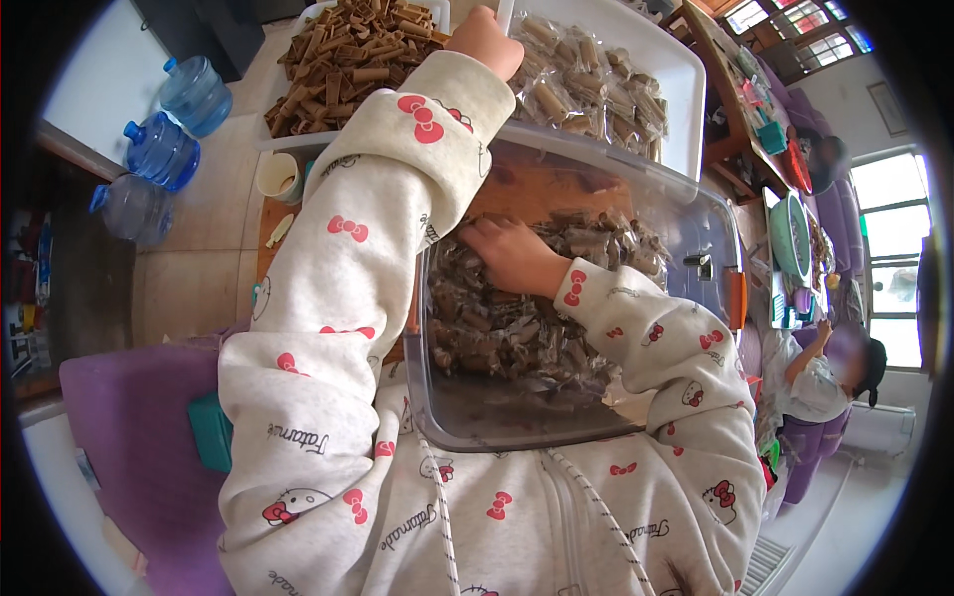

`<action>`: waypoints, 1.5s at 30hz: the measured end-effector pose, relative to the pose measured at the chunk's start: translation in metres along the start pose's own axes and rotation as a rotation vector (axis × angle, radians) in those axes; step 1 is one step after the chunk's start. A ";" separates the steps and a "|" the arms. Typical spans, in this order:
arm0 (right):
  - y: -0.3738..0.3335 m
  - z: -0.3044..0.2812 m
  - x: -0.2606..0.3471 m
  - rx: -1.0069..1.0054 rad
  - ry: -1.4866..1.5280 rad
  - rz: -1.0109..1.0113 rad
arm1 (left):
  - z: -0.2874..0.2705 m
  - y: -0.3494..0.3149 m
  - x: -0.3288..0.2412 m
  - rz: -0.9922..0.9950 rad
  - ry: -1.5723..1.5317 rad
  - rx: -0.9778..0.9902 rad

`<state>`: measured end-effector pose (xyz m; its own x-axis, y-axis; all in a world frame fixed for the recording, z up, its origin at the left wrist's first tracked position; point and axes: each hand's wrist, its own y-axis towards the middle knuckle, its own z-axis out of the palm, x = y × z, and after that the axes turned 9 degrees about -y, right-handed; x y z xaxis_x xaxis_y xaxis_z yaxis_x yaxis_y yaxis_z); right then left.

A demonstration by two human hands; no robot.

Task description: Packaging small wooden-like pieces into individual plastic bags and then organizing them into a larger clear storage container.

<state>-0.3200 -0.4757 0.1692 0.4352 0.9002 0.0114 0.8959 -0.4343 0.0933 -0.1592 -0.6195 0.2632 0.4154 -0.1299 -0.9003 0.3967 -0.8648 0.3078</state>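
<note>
My left hand is stretched to the far side, its fingers closed over the near rim of a white tray of clear-wrapped brown pieces. My right hand is down inside a clear plastic bin, among many wrapped brown packets. Its fingers curl downward, and the tips are hidden, so what they pinch cannot be made out. At the far left, beside my left sleeve, another white tray is heaped with unwrapped brown tube-like pieces.
A cream cup stands left of my forearm. Several blue water jugs are on the floor at the left, with a purple-covered seat nearer. To the right, a person sits by a table holding a green basin.
</note>
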 end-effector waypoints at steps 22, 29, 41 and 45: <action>0.047 -0.166 -0.072 -0.684 -0.072 0.173 | -0.006 0.004 0.018 0.036 0.008 0.013; 0.022 -0.013 -0.009 0.250 -0.018 0.073 | -0.002 -0.001 0.000 -0.022 -0.010 0.067; 0.025 -0.159 -0.042 0.158 0.405 0.197 | -0.006 0.000 0.002 -0.031 0.011 0.020; 0.033 -0.214 -0.088 -0.560 -0.168 0.220 | 0.005 0.012 0.010 0.027 -0.009 0.033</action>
<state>-0.3484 -0.5630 0.3847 0.6534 0.7544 -0.0626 0.6208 -0.4866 0.6147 -0.1542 -0.6338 0.2561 0.4181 -0.1576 -0.8946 0.3586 -0.8762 0.3220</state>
